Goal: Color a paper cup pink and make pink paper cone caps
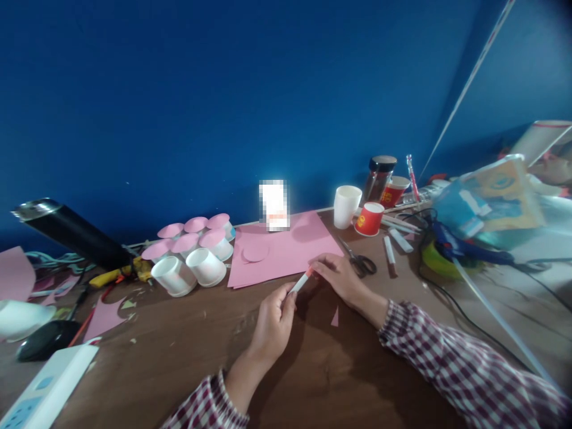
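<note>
Over the front of the pink paper sheets (pixel 295 238) I hold a slim white marker (pixel 300 282) with an orange-red end. My left hand (pixel 273 316) is closed round its white lower part. The fingertips of my right hand (pixel 342 277) pinch the orange-red end. A cut pink paper circle (pixel 256 251) lies on the sheets. Just behind my right hand rest dark-handled scissors (pixel 361 262). A small pink paper scrap (pixel 335 317) is on the table below it.
To the left stand upturned white paper cups (pixel 174 277), several topped with pink discs. A black bottle (pixel 75 232) and a power strip (pixel 49 384) are farther left. On the right are a red paper cup (pixel 370 219), a white cup (pixel 347 206) and a glue gun (pixel 469 241) with its cable.
</note>
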A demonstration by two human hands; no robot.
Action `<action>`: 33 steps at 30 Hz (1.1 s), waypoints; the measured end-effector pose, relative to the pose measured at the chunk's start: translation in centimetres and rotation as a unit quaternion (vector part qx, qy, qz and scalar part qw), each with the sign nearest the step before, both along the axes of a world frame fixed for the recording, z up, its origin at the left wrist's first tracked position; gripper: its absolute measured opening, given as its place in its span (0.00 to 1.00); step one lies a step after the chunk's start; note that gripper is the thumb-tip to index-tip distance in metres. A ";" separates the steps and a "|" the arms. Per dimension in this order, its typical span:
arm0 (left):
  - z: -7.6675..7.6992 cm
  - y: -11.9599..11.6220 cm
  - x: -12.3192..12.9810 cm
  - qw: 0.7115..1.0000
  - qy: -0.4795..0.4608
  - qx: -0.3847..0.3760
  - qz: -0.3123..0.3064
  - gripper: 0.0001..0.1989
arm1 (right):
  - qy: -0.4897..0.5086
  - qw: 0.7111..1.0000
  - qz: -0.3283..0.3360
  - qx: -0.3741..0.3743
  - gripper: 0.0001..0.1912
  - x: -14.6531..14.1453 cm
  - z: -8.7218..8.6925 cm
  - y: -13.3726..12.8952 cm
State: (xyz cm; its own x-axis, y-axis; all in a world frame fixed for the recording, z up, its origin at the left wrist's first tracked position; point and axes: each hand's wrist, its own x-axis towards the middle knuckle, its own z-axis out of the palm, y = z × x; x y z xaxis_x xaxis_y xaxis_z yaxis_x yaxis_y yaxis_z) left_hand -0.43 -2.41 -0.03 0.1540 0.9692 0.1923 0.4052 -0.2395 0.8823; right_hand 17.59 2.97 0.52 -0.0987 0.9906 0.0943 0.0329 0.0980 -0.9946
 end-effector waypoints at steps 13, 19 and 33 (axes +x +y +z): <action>-0.2 -0.4 0.2 0.999 0.034 0.022 -0.002 0.17 | 0.091 0.995 0.019 -0.029 0.14 -1.2 -0.1 -1.0; -0.8 -0.2 0.3 0.999 -0.018 0.035 -0.037 0.23 | 0.110 0.992 0.066 -0.015 0.16 -3.3 -0.4 -2.9; -1.6 -0.1 0.6 0.996 -0.064 -0.041 -0.044 0.21 | -0.597 0.769 -0.123 0.193 0.14 10.1 2.7 3.6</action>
